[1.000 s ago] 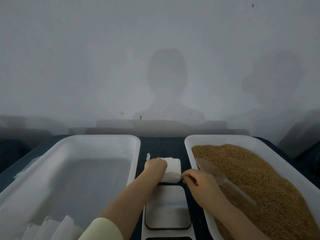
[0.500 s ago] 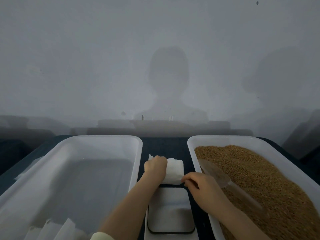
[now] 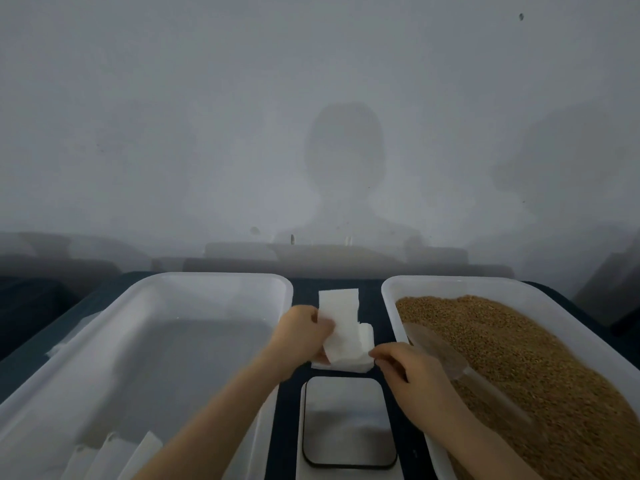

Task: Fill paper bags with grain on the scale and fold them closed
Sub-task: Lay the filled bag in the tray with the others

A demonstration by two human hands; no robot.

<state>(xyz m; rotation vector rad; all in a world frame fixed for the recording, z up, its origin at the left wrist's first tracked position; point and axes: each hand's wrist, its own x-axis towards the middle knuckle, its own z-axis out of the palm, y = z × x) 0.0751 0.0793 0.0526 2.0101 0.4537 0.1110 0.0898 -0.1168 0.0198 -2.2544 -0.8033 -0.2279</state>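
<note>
Big white tub [image 3: 207, 277] on the left, spare flat bags [image 3: 114, 455] in its near corner. On the right, the matching tub [image 3: 485, 280] is heaped with grain [image 3: 519, 358], a clear scoop [image 3: 440, 355] lying on it. Between them on the dark table [image 3: 372, 306] sits the scale [image 3: 348, 420]. Just beyond it is the paper bag [image 3: 341, 327], its long axis running away from the person, far end towards the wall. The left hand [image 3: 301, 334] grips its left edge, and the right hand [image 3: 412, 375], fingers curled, pinches the near right corner.

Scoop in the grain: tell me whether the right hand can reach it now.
Probably yes. The scoop lies on the grain beside the right hand, nothing between them; but its fingers pinch the paper bag and must let go first.
</note>
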